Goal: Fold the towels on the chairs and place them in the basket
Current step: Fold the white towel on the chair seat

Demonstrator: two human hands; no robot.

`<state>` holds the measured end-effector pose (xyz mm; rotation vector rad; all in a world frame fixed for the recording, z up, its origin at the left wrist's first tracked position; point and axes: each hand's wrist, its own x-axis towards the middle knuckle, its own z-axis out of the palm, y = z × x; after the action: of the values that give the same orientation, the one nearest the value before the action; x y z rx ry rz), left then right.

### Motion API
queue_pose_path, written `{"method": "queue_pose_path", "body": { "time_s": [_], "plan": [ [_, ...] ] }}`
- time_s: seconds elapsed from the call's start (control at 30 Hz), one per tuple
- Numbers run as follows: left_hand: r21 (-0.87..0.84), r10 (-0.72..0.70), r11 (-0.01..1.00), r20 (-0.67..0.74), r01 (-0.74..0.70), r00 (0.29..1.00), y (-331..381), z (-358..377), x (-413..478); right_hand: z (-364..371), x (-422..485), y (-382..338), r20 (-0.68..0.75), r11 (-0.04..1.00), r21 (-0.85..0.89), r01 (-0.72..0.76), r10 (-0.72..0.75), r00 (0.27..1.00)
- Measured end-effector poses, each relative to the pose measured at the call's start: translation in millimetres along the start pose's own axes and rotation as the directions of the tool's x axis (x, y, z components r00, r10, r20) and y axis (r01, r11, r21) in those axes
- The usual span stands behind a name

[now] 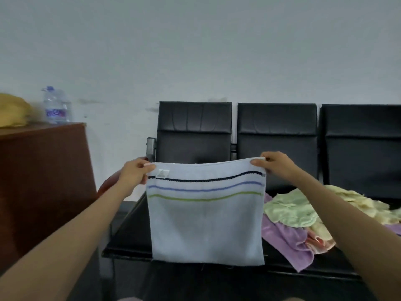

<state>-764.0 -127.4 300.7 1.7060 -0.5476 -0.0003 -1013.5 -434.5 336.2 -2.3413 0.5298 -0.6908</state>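
Observation:
A white towel [207, 224] with dark, blue and green stripes hangs flat in the air in front of the left black chair [194, 124]. My left hand [135, 172] pinches its top left corner, by a small label. My right hand [275, 165] pinches its top right corner. On the middle and right seats lies a loose heap of towels: a purple one [286, 242], a pale green one [288, 210] and a pale yellow one [355, 200]. No basket shows in this view.
A row of three black padded chairs [277, 122] stands against a grey wall. At the left is a brown wooden cabinet [43, 170] carrying a plastic water bottle [56, 106] and a yellow cloth [13, 111]. A reddish rounded object [106, 184] sits behind my left forearm.

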Motion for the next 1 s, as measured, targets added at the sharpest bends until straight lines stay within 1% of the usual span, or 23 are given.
{"method": "queue_pose_path", "body": {
  "time_s": [0.07,0.13,0.17,0.23,0.27,0.3,0.37,0.43,0.5,0.57,0.63,0.7,0.73,0.77,0.8,0.87,0.93,1.0],
  "plan": [
    [-0.013,-0.066,0.998,0.058,0.067,0.996,2.7,4.0,5.6,4.1,9.3,-1.7,-0.048,0.998,0.059,-0.035,0.038,0.998],
    [0.002,-0.101,0.995,0.105,0.101,0.989,-1.1,12.9,13.7,16.0,22.9,2.6,-0.021,0.976,0.174,-0.129,0.134,0.991],
    [0.056,-0.097,0.994,0.096,0.092,0.991,-5.4,18.1,19.5,24.0,31.4,6.9,0.0,0.955,0.232,-0.183,0.188,0.982],
    [0.21,-0.045,0.977,0.002,0.044,0.999,-10.9,29.1,30.1,41.3,49.4,18.8,-0.008,0.915,0.317,-0.249,0.265,0.964],
    [0.259,-0.008,0.966,-0.057,0.022,0.998,-9.9,34.3,35.6,49.0,58.5,23.1,-0.046,0.897,0.364,-0.252,0.287,0.957],
    [0.274,0.032,0.962,-0.113,0.0,0.993,-7.4,38.7,40.9,55.6,67.9,26.5,-0.1,0.878,0.418,-0.232,0.298,0.949],
    [0.228,0.131,0.97,-0.21,-0.082,0.969,1.4,44.0,51.6,64.4,82.5,26.7,-0.214,0.87,0.467,-0.157,0.284,0.935],
    [0.177,0.188,0.974,-0.27,-0.143,0.944,5.7,43.5,62.9,69.6,93.5,22.0,-0.279,0.888,0.452,-0.082,0.228,0.933],
    [0.13,0.169,0.982,-0.282,-0.137,0.945,-2.3,39.1,70.0,76.1,99.3,17.8,-0.286,0.901,0.432,-0.045,0.184,0.941],
    [0.143,0.12,0.986,-0.259,-0.085,0.959,-21.6,35.6,68.9,88.0,100.5,22.5,-0.238,0.911,0.401,-0.094,0.203,0.95],
    [0.307,0.028,0.951,-0.218,0.041,0.975,-48.6,35.0,60.0,104.1,95.6,34.6,-0.162,0.916,0.355,-0.188,0.258,0.952],
    [0.525,-0.123,0.828,-0.177,0.199,0.977,-74.5,34.1,43.4,118.1,84.9,47.1,-0.083,0.931,0.238,-0.278,0.305,0.949],
    [0.586,-0.193,0.774,-0.145,0.242,0.97,-86.1,32.7,34.8,122.8,75.9,50.2,-0.028,0.936,0.157,-0.314,0.322,0.946],
    [0.593,-0.255,0.76,-0.103,0.266,0.961,-98.4,30.5,28.0,127.1,67.6,52.7,0.035,0.932,0.083,-0.354,0.352,0.935],
    [0.56,-0.297,0.782,-0.053,0.275,0.953,-107.9,28.5,20.4,131.4,59.5,55.4,0.092,0.918,0.025,-0.395,0.392,0.915],
    [0.458,-0.318,0.848,0.037,0.267,0.947,-125.8,24.2,7.2,141.5,45.2,63.6,0.154,0.894,-0.053,-0.444,0.447,0.881],
    [0.435,-0.318,0.867,0.101,0.245,0.943,-143.2,22.6,-3.8,152.8,32.7,76.0,0.2,0.886,-0.151,-0.438,0.461,0.865],
    [0.435,-0.368,0.854,0.117,0.285,0.923,-161.5,24.3,-12.1,163.9,19.0,89.0,0.271,0.883,-0.21,-0.419,0.464,0.843]
  ]
}}
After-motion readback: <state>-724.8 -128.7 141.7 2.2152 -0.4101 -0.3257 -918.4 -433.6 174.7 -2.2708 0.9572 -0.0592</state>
